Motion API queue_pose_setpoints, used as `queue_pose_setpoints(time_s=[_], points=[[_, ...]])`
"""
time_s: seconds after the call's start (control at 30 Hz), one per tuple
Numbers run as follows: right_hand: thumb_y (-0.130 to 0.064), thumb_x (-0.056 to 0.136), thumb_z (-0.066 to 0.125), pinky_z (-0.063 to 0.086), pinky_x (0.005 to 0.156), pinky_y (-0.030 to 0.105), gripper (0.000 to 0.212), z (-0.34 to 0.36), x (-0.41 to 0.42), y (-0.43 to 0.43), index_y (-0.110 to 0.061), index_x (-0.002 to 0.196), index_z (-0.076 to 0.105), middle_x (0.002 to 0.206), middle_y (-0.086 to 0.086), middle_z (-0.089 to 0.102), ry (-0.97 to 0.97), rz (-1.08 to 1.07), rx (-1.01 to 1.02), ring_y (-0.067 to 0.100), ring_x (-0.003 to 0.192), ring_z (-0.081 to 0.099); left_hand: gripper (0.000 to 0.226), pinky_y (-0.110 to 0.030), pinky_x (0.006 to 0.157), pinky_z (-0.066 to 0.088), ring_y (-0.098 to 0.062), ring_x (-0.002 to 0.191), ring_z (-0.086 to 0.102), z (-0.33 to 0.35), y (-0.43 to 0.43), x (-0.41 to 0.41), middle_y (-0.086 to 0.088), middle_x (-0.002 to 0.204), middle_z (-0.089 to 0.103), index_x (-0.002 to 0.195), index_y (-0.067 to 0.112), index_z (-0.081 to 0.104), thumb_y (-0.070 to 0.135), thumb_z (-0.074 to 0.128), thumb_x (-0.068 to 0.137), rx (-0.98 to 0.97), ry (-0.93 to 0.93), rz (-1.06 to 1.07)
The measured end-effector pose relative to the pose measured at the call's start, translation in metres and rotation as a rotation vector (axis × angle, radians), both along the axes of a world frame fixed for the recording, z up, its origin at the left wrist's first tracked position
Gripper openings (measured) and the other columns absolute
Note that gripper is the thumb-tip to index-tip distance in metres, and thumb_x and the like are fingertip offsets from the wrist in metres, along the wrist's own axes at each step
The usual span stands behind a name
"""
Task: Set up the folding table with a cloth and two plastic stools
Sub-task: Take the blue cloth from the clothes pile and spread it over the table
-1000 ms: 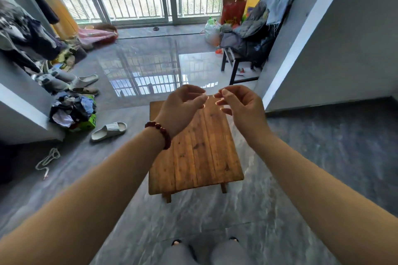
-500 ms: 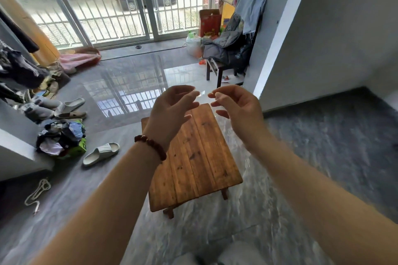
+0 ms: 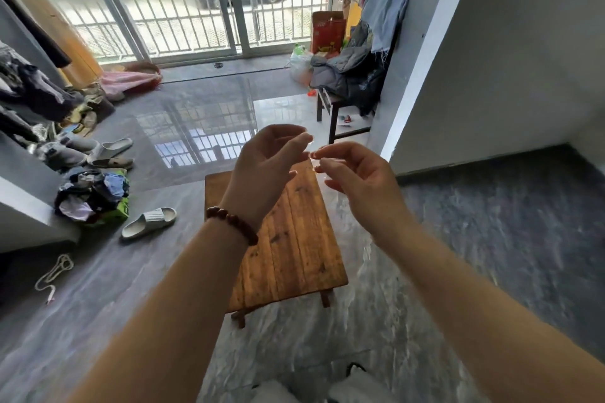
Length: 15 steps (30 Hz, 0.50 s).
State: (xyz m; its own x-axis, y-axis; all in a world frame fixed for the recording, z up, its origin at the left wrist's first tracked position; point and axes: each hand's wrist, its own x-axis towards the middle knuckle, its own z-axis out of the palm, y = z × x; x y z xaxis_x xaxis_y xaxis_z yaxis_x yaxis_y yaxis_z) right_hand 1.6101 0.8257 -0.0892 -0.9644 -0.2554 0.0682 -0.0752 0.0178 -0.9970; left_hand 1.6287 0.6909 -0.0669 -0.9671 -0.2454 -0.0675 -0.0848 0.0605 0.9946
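The wooden desk [image 3: 288,239] stood bare on the grey floor [image 3: 458,271]. Above its far end both hands were raised: left hand [image 3: 262,170] and right hand [image 3: 357,180], fingers loosely curled, tips nearly meeting; whether they pinched anything I cannot tell. A green box [image 3: 114,211] at left held crumpled clothes [image 3: 91,190].

no readable text, labels or numbers

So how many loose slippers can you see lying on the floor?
3: one pale slipper alone left of the wooden table, and two near the clothes pile farther back. More may be hidden in the clutter.
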Motion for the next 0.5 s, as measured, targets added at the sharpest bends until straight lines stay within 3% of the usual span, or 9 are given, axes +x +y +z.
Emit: queue_pose_setpoints(time_s=[0.27, 0.5], points=[[-0.018, 0.091, 0.059, 0.054, 0.071, 0.014, 0.013, -0.002, -0.020, 0.057, -0.029, 0.086, 0.066, 0.082, -0.017, 0.069, 0.006, 0.138, -0.015, 0.002, 0.082, 0.067, 0.023, -0.033, 0.087, 0.052, -0.011, 0.097, 0.066, -0.004, 0.061, 0.004, 0.002, 0.109, 0.067, 0.109, 0.017, 0.061, 0.030, 0.059, 0.090, -0.044, -0.021, 0.129], [-0.012, 0.088, 0.062, 0.053, 0.071, 0.019, 0.008, -0.019, -0.018, 0.072, -0.013, 0.096, 0.065, 0.092, 0.001, 0.069, -0.055, 0.351, -0.054, 0.010, 0.084, 0.068, 0.010, -0.030, 0.083, 0.053, -0.008, 0.095, 0.067, -0.021, 0.083, 0.036, 0.008, 0.105, 0.069, 0.098, 0.029, 0.062, 0.033, 0.059, 0.089, -0.058, -0.074, 0.309]])
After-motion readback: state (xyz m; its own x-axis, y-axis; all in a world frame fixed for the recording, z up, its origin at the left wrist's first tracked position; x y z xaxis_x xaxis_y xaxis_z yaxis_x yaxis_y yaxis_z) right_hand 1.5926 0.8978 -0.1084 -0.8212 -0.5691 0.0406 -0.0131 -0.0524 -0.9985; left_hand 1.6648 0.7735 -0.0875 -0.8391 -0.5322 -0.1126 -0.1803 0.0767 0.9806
